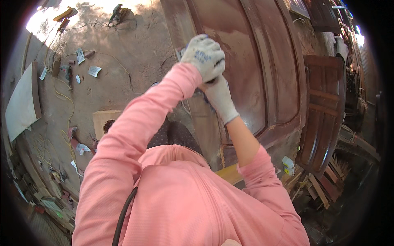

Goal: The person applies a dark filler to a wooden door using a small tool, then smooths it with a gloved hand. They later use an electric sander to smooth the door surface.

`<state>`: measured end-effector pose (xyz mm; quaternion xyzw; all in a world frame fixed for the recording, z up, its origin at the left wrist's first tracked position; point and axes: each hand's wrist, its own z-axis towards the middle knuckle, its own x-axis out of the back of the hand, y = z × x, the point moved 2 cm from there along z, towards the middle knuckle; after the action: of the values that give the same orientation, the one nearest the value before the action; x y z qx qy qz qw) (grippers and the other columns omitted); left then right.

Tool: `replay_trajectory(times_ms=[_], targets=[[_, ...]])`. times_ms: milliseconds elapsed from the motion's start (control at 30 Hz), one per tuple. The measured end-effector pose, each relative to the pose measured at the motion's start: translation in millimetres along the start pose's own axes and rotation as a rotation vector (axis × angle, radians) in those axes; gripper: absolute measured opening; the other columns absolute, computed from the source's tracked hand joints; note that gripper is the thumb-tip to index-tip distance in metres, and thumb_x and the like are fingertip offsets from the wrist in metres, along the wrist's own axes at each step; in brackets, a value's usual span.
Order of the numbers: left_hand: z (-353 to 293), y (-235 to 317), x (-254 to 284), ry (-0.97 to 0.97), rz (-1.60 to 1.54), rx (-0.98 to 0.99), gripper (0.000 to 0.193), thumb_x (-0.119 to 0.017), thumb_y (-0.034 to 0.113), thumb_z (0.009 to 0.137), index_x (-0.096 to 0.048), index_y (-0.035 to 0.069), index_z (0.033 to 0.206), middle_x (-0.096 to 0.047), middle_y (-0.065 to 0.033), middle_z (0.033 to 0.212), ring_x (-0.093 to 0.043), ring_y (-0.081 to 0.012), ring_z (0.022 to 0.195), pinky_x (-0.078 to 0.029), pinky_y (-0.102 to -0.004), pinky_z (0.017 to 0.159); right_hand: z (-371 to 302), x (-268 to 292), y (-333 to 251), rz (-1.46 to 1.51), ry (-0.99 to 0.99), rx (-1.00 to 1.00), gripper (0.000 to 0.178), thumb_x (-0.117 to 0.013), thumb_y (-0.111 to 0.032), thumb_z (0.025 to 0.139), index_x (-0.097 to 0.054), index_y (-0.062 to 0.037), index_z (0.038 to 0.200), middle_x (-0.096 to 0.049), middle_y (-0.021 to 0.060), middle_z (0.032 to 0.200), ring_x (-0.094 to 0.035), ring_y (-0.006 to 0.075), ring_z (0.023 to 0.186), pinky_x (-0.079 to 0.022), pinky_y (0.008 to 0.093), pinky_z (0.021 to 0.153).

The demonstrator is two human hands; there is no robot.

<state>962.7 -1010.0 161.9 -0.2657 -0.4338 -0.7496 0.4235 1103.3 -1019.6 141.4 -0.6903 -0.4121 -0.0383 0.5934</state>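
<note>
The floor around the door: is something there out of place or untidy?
Yes. Torn pieces of sandpaper lie scattered on the dusty floor, and loose cables trail across it. A power tool lies on the ground. Both gloved hands are at the brown wooden door.

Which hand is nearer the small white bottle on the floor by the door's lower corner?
Right. The right hand is against the door panel, above the white bottle. The left hand is higher and farther left, on top of the right.
</note>
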Motion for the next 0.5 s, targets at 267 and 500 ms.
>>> replay_trajectory(times_ms=[267, 500], targets=[[-96.9, 125.7, -0.8, -0.129, -0.222, -0.067, 0.015, -0.070, 0.030, 0.078, -0.072, 0.015, 0.081, -0.068, -0.0030, 0.093, -0.065, -0.0234, 0.104, -0.042, -0.0500, 0.109, -168.1, 7.2, 59.4, -0.059, 0.067, -0.040, 0.058, -0.082, -0.027, 0.082, -0.058, -0.0019, 0.128, -0.073, 0.0225, 0.110, -0.070, 0.0420, 0.106, -0.056, 0.0473, 0.083], [-113.0, 130.7, 4.7, -0.173, -0.333, -0.100, 0.014, -0.069, 0.029, 0.075, -0.069, 0.016, 0.079, -0.068, -0.0012, 0.092, -0.063, -0.0219, 0.104, -0.043, -0.0478, 0.105, -190.6, -6.1, 67.4, -0.269, -0.058, -0.094, 0.069, -0.083, -0.022, 0.082, -0.045, 0.0032, 0.134, -0.064, 0.0227, 0.119, -0.065, 0.0382, 0.111, -0.053, 0.0452, 0.091]])
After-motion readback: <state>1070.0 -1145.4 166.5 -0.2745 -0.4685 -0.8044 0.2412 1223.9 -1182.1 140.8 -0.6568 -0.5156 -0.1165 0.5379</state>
